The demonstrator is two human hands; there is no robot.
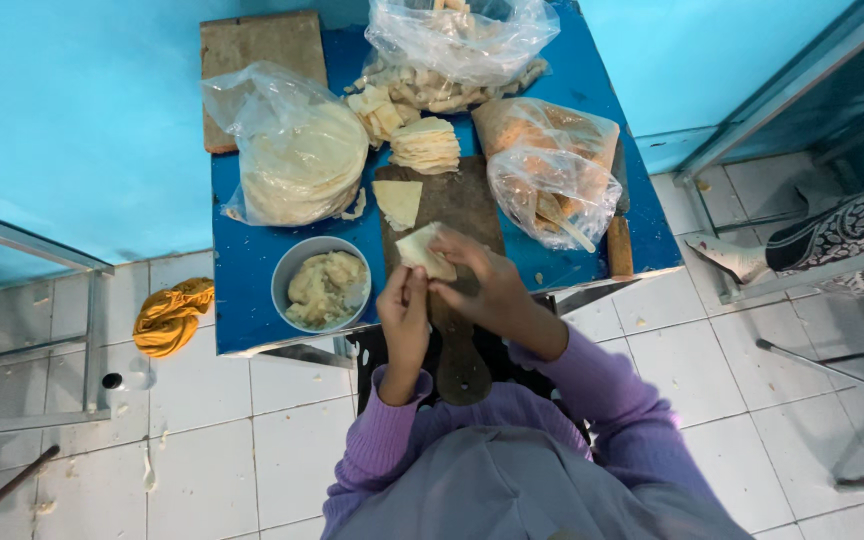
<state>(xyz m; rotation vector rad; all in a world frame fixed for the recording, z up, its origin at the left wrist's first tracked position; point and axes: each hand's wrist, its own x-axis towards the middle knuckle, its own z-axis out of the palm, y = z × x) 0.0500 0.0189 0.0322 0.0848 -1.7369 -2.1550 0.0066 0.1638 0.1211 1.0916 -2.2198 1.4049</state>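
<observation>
Pastry sheet: a pale folded pastry sheet (424,252) is held just above the wooden board (457,215), between both hands.
Left hand (404,305): its fingers are pinched on the sheet's lower edge.
Right hand (487,285): its fingers are curled over the sheet's right side, gripping it.
Bowl: a round bowl of pale filling (320,284) is set just left of the hands on the blue table (247,270).
Stack: cut sheets (426,145) are piled beyond the board.
</observation>
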